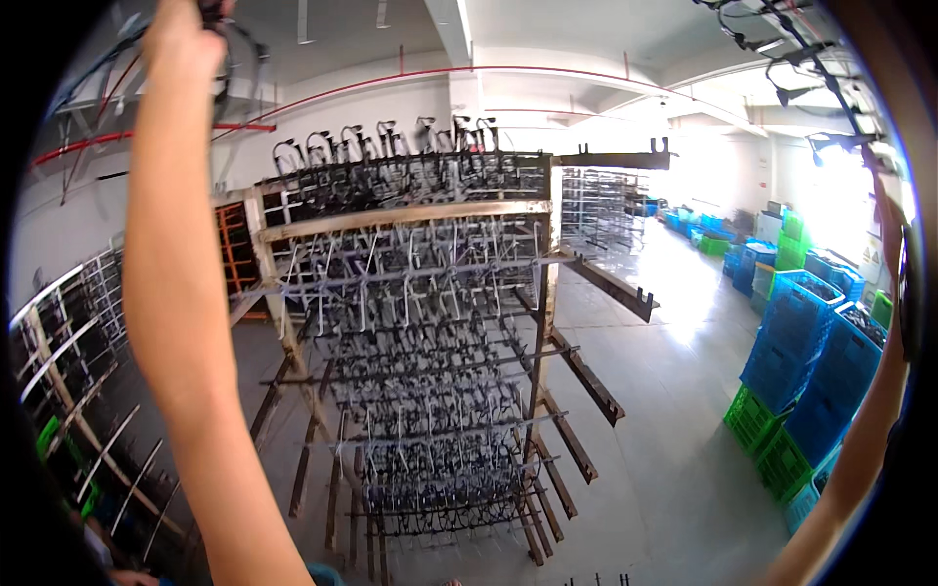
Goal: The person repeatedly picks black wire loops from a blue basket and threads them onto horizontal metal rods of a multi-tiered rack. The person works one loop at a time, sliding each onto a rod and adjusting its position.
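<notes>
Both of my arms are raised. My left hand (186, 44), partly cut off by the top edge, is closed around something dark, with black curved parts (249, 54) hanging beside it. At the far right, my right hand (887, 190) grips the end of a thin dark hanging bar (816, 54), which carries several black hooked parts. Glare and the dark rim blur its fingers. Whether both hands hold one bar is hidden. In front of me stands a tall brown metal rack (552, 210), its tiers of crossbars full of small black and silver hooked parts (430, 391).
Metal arms (591, 376) with upturned end pegs jut from the rack toward the right. Blue crates (787, 337) and green crates (752, 418) are stacked along the right. More racks (73, 381) stand at the left. Red pipes (557, 68) run overhead.
</notes>
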A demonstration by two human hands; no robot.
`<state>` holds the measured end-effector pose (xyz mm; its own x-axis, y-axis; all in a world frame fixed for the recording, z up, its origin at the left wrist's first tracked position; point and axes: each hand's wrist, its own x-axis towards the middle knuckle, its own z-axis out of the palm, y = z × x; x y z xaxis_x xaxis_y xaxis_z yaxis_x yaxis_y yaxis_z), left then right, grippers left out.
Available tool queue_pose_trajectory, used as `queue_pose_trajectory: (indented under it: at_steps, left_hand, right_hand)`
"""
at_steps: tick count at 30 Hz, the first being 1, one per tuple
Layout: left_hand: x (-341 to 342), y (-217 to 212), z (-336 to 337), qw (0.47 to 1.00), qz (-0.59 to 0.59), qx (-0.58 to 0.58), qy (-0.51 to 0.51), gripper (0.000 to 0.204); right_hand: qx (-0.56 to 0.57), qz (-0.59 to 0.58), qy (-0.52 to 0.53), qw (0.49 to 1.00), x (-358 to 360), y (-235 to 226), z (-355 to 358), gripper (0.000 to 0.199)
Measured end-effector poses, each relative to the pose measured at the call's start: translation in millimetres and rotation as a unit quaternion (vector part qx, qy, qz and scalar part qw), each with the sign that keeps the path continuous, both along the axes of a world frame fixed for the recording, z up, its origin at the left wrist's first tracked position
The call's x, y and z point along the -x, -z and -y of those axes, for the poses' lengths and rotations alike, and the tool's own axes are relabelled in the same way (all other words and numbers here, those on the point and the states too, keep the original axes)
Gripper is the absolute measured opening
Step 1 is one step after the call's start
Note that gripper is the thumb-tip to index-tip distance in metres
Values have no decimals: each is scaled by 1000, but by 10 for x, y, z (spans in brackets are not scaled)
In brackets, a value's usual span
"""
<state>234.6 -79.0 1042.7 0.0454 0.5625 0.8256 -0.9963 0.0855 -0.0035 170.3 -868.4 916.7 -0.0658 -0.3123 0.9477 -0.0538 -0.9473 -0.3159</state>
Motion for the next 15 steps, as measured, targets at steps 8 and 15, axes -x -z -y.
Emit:
queue_pose_trajectory:
  at_steps: [8, 15]
  left_hand:
    - [2009, 1225, -1565, 968, -25, 50, -246, 26]
    - [3451, 3079, -2203, 866, -120, 222, -433, 38]
  right_hand:
    - [255, -51, 3, 966, -733, -1008, -1519, 56]
    - [296, -148, -105, 938, -1856, -1040, -2831, 60]
